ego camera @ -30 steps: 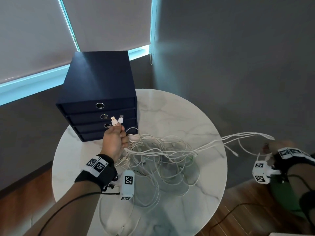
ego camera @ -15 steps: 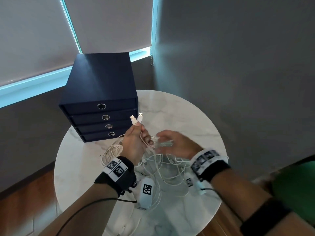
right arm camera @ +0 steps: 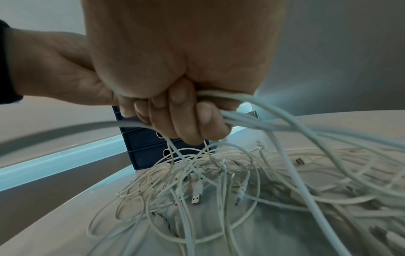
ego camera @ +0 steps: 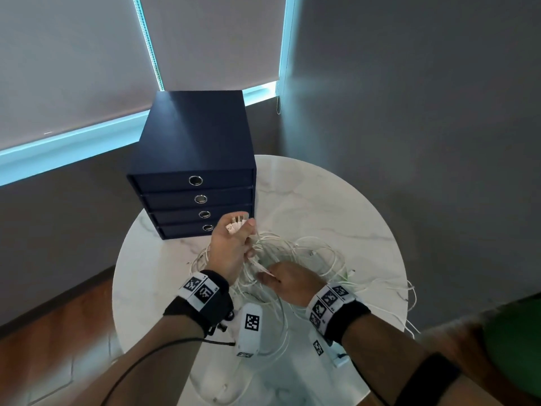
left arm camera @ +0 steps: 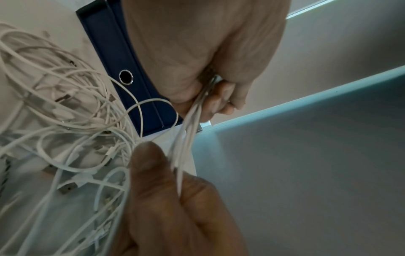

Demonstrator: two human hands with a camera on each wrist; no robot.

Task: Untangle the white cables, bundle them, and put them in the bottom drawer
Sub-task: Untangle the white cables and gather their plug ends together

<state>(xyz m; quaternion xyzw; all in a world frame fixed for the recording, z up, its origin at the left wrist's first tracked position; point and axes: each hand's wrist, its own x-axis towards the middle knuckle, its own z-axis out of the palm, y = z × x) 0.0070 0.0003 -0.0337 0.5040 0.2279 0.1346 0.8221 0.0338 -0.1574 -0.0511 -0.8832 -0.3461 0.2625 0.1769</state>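
A tangle of white cables (ego camera: 307, 250) lies on the round marble table (ego camera: 336, 200). My left hand (ego camera: 234, 244) is raised in front of the navy drawer unit (ego camera: 196, 153) and grips several cable ends, whose USB plugs (ego camera: 236, 224) stick out above the fist. Just below it, my right hand (ego camera: 281, 281) pinches the same strands (left arm camera: 181, 155) between thumb and fingers. In the right wrist view its fingers (right arm camera: 197, 119) curl round the cables above the pile (right arm camera: 219, 181). The bottom drawer (ego camera: 187, 231) is closed.
All the drawers of the unit are closed, each with a metal ring pull (ego camera: 207, 227). A few cable loops hang over the table's right edge (ego camera: 409, 291). A grey wall stands behind the table, and a green object (ego camera: 512, 341) is at the lower right.
My right hand, stretched far out past the table's right edge a second ago, has come back to the strands just below my left hand. The left hand still grips the plug ends.
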